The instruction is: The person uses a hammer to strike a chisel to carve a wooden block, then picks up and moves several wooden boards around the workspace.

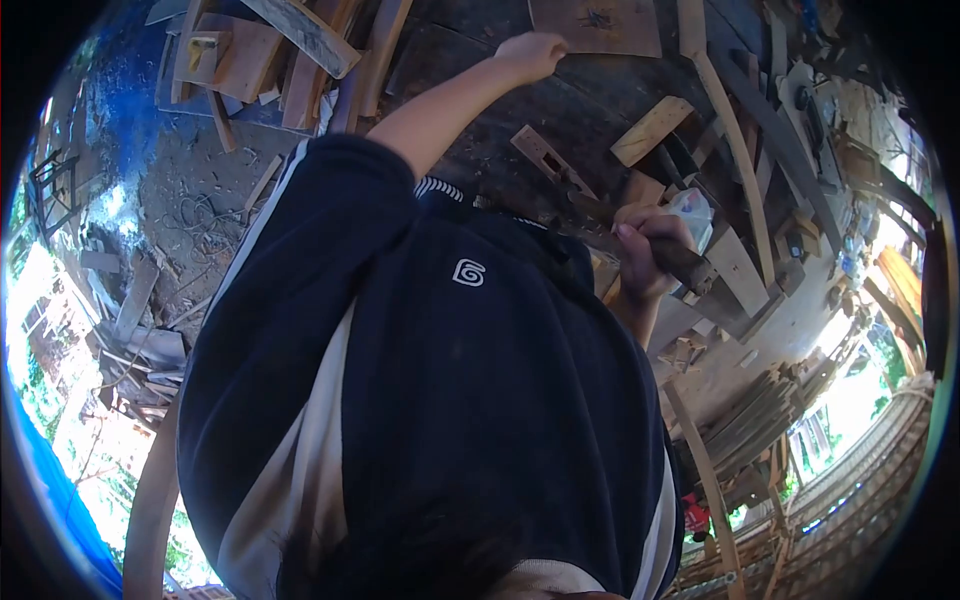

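My left hand [533,57] is closed at the end of a bent arm, beside the lower left edge of a flat wooden board [620,35]. What its fingers hold, if anything, is hidden. A dark patch of small bits lies on that board. On the right, my right hand [655,250] wraps round a dark brown wooden bar [688,266], thumb on top; its exact kind does not show. Close to this hand are a clear plastic bag [692,214] and a narrow wooden block with a slot [545,155]. A thicker pale block [652,130] lies farther up.
Stacked wooden pieces [290,60] stand at the upper left. Shavings cover the grey floor [200,210]. Long strips [735,140] and offcuts crowd the right side. A person in red [695,517] is partly visible at the lower right.
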Action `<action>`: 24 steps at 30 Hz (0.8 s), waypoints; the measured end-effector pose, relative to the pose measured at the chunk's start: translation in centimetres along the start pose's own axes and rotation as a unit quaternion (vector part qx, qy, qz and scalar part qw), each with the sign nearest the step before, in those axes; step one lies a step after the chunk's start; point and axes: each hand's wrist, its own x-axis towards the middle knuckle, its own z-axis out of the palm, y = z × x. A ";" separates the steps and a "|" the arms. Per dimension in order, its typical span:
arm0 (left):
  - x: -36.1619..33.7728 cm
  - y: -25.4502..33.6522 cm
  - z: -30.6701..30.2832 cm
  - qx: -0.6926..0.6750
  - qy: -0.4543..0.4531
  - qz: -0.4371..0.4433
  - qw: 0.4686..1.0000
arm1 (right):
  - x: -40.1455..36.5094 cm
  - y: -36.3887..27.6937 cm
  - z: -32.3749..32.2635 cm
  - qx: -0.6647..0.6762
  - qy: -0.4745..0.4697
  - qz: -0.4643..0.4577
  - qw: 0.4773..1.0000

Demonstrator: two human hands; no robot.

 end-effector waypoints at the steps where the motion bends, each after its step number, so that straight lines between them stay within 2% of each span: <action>1: -2.0 -1.6 0.6 -0.042 0.002 0.035 0.999 | 0.0 0.4 0.2 0.003 0.002 0.003 1.000; 4: -8.1 -5.4 1.8 -0.112 -0.026 0.106 0.988 | 0.6 2.0 1.1 -0.022 -0.008 -0.010 1.000; 8: -13.7 -3.7 0.6 -0.055 -0.036 0.102 0.993 | 2.0 4.1 3.4 -0.065 -0.041 0.013 0.997; 11: -13.9 -3.3 1.5 -0.032 -0.063 0.119 0.990 | 3.4 4.9 5.6 -0.128 -0.021 0.031 0.991; 13: -13.1 -3.1 1.6 -0.019 -0.147 0.087 0.985 | 4.7 5.7 6.5 -0.129 -0.030 0.040 0.990; 16: -13.0 -2.6 0.8 0.011 -0.144 0.059 0.988 | 5.9 5.2 8.1 -0.130 -0.045 0.076 0.988; 18: -12.7 -2.6 0.9 0.023 -0.138 0.071 0.988 | 6.4 4.8 9.1 -0.077 -0.051 0.102 0.990; 24: -12.0 -3.0 1.0 0.077 -0.180 0.112 0.974 | 5.8 5.4 8.3 -0.173 -0.161 0.043 0.971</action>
